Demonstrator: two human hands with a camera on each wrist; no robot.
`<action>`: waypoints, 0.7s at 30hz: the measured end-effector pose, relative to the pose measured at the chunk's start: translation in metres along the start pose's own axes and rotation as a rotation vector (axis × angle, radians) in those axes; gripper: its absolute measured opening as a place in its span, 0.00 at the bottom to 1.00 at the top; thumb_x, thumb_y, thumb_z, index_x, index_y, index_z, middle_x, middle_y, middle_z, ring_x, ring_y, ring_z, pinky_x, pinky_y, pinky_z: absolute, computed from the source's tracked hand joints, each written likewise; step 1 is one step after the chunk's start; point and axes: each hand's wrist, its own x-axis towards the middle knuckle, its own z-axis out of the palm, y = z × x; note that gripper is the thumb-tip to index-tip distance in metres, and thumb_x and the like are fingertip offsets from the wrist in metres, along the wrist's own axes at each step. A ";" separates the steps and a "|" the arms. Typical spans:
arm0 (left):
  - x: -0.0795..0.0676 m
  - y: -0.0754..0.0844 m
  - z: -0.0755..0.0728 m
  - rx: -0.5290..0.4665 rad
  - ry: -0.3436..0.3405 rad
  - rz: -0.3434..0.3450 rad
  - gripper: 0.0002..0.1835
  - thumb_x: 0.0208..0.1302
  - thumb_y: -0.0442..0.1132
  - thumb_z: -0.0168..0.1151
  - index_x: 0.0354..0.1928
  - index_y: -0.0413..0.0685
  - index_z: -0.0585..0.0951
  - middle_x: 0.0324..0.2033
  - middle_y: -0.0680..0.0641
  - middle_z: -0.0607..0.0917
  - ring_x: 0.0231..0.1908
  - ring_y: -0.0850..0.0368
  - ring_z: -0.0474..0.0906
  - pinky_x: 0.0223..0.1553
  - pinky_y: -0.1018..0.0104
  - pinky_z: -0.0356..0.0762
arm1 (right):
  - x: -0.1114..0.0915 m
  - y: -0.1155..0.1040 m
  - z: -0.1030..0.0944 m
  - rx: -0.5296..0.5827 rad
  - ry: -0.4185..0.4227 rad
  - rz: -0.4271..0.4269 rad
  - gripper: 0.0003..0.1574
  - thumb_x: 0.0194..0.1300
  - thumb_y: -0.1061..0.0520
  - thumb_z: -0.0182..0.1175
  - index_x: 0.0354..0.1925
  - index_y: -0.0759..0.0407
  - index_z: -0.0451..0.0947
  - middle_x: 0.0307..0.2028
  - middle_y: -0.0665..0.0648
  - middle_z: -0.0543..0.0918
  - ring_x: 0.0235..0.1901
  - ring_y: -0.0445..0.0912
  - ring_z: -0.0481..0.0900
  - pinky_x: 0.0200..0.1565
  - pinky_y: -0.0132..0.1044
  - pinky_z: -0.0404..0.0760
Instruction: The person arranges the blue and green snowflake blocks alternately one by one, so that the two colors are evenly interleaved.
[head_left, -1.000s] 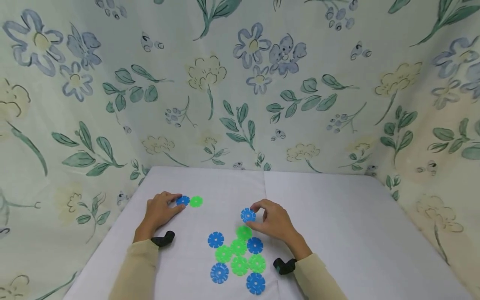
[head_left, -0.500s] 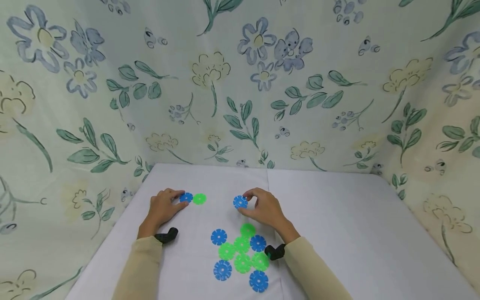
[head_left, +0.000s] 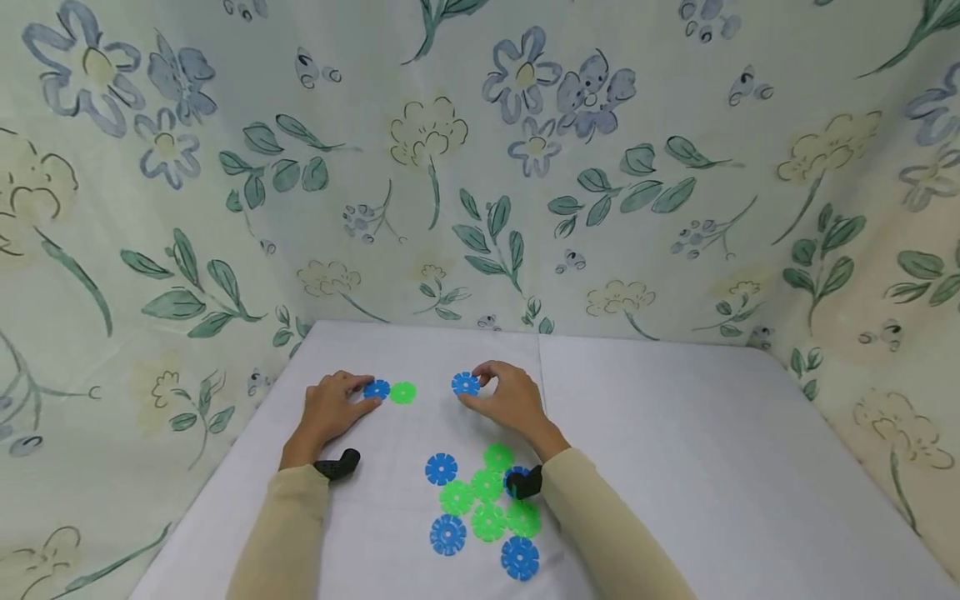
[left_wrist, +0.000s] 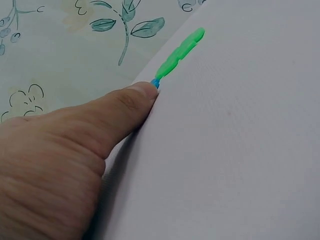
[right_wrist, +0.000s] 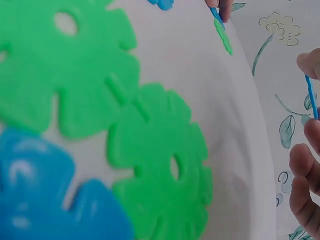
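Observation:
At the back left of the table, my left hand point(head_left: 330, 408) pinches a blue notched plastic disc point(head_left: 377, 389) between thumb and fingers. A green notched disc point(head_left: 403, 392) lies directly to its right, edge against edge; whether the two interlock I cannot tell. The left wrist view shows the thumb point(left_wrist: 130, 102) over a sliver of blue, with the green disc point(left_wrist: 180, 52) nearly edge-on beyond. My right hand point(head_left: 513, 400) holds another blue disc point(head_left: 465, 384) by its edge, raised above the cloth and right of the green one. It appears edge-on in the right wrist view, between thumb and finger.
Several loose green discs point(head_left: 488, 522) and blue discs point(head_left: 447, 535) lie in a group at the front middle, some overlapping. The right wrist's black camera point(head_left: 525, 482) hangs over one blue disc. White cloth point(head_left: 712, 467) covers the table; a floral curtain point(head_left: 420, 192) stands behind.
My right hand has carried its blue disc from above the group leftward and away from me, closer to the green disc. The left hand has stayed about where it was; the view shifted slightly.

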 end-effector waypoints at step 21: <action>0.004 0.000 -0.002 0.003 0.006 -0.014 0.31 0.61 0.63 0.67 0.63 0.59 0.81 0.52 0.46 0.83 0.56 0.45 0.74 0.53 0.45 0.60 | 0.025 -0.024 0.059 0.032 -0.097 0.034 0.27 0.55 0.32 0.71 0.46 0.44 0.83 0.30 0.42 0.79 0.31 0.41 0.75 0.35 0.35 0.73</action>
